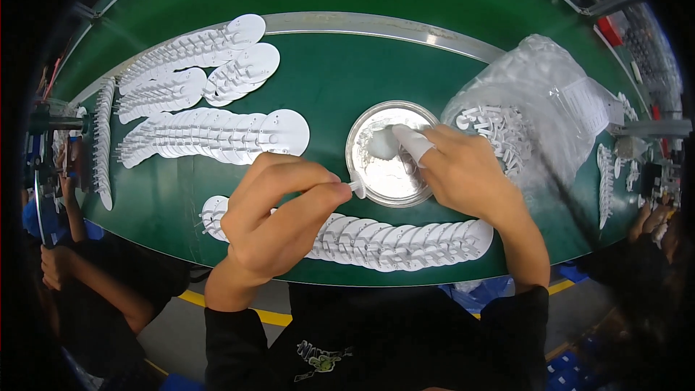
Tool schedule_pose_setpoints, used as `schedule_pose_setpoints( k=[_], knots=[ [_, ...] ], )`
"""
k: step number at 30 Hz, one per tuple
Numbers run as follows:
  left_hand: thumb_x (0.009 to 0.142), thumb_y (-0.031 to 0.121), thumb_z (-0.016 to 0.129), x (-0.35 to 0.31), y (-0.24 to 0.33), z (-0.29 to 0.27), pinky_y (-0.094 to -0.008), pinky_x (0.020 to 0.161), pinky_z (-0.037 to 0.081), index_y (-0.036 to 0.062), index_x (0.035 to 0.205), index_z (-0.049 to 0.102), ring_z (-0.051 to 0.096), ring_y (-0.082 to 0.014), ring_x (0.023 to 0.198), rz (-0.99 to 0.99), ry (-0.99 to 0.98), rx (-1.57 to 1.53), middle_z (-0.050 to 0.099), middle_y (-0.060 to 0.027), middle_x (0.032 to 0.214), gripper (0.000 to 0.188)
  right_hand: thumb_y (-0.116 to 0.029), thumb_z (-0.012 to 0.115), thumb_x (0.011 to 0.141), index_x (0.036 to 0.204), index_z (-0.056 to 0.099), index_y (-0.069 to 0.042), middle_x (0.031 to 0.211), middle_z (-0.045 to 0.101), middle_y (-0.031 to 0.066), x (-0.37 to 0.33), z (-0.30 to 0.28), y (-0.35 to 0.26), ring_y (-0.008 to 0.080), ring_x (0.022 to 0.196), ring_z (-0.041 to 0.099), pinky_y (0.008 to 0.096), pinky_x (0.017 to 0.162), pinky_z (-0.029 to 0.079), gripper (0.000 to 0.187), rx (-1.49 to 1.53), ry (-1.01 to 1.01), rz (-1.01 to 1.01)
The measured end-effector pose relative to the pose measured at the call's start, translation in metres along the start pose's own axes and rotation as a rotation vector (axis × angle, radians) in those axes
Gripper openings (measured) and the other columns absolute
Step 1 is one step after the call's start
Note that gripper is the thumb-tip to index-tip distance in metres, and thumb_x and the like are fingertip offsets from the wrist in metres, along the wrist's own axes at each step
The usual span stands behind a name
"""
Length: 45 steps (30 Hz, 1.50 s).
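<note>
My left hand point(279, 210) is closed, pinching a small white plastic piece point(358, 185) with a stem and a flared end between thumb and fingers. That piece sits at the near left rim of a round shallow metal tin point(394, 187). Inside the tin lies a soft-looking greyish-white lump point(382, 143). My right hand point(467, 170) reaches over the tin from the right, its index finger stretched out in a white finger cover point(415, 146). The covered fingertip touches the lump. The other right fingers are bent and partly hidden, with nothing visible in them.
A clear plastic bag point(557, 94) of small white pieces point(499, 130) lies open on the right. Overlapping white discs point(405, 246) form a row in front of me; more rows point(217, 134) lie at left. A metal strip point(376, 25) edges the green table's far side. Other people work at both sides.
</note>
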<state>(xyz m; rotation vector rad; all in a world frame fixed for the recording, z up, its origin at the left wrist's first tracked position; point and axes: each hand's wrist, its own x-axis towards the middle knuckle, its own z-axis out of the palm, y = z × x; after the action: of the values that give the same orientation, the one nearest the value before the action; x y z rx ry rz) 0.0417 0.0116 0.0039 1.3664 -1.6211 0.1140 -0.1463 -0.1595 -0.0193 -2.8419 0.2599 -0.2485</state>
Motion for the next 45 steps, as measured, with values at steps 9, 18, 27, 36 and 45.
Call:
schedule_pose_setpoints(
  k=[9, 18, 27, 36, 45],
  knots=[
    [0.057, -0.008, 0.072, 0.000, 0.000, 0.000, -0.0287, 0.057, 0.046, 0.0007, 0.086, 0.068, 0.058, -0.0213, 0.069, -0.010, 0.003, -0.026, 0.062, -0.0092, 0.084, 0.030, -0.007, 0.062, 0.071, 0.116, 0.060, -0.003, 0.078, 0.057, 0.0055, 0.004, -0.001, -0.005, 0.0226, 0.077, 0.060, 0.0344, 0.051, 0.047, 0.045, -0.058, -0.037, -0.028],
    [0.058, -0.007, 0.072, 0.002, -0.006, 0.005, -0.0289, 0.056, 0.046, 0.0005, 0.085, 0.068, 0.059, -0.0216, 0.068, 0.003, 0.016, -0.034, 0.063, -0.0092, 0.082, 0.029, -0.007, 0.064, 0.071, 0.109, 0.065, -0.004, 0.083, 0.063, 0.0065, -0.009, -0.012, 0.005, 0.0247, 0.078, 0.062, 0.0332, 0.055, 0.049, 0.039, 0.024, -0.013, -0.062],
    [0.062, 0.003, 0.071, -0.007, -0.002, 0.021, -0.0250, 0.050, 0.046, 0.0020, 0.083, 0.068, 0.060, -0.0193, 0.068, 0.108, 0.041, -0.154, 0.065, -0.0074, 0.083, 0.021, -0.006, 0.062, 0.088, 0.114, 0.064, 0.001, 0.100, 0.069, 0.0064, -0.019, -0.020, -0.017, 0.0103, 0.089, 0.061, 0.0237, 0.076, 0.048, 0.028, 1.310, 0.067, 0.311],
    [0.059, 0.007, 0.082, -0.013, 0.002, 0.019, -0.0252, 0.053, 0.047, 0.0050, 0.087, 0.068, 0.059, -0.0190, 0.068, 0.147, 0.009, -0.128, 0.065, -0.0054, 0.087, 0.031, -0.008, 0.061, 0.089, 0.114, 0.064, 0.002, 0.098, 0.067, 0.0039, -0.021, -0.019, -0.026, 0.0051, 0.079, 0.056, 0.0198, 0.069, 0.044, 0.028, 1.599, -0.146, 0.392],
    [0.062, 0.009, 0.078, -0.011, 0.001, 0.022, -0.0241, 0.050, 0.045, 0.0035, 0.086, 0.068, 0.058, -0.0179, 0.068, 0.149, 0.016, -0.140, 0.065, -0.0057, 0.084, 0.027, -0.012, 0.061, 0.090, 0.114, 0.065, 0.001, 0.086, 0.065, 0.0001, -0.024, -0.013, -0.025, 0.0025, 0.066, 0.047, 0.0177, 0.059, 0.037, 0.028, 1.672, -0.154, 0.419]
  ],
)
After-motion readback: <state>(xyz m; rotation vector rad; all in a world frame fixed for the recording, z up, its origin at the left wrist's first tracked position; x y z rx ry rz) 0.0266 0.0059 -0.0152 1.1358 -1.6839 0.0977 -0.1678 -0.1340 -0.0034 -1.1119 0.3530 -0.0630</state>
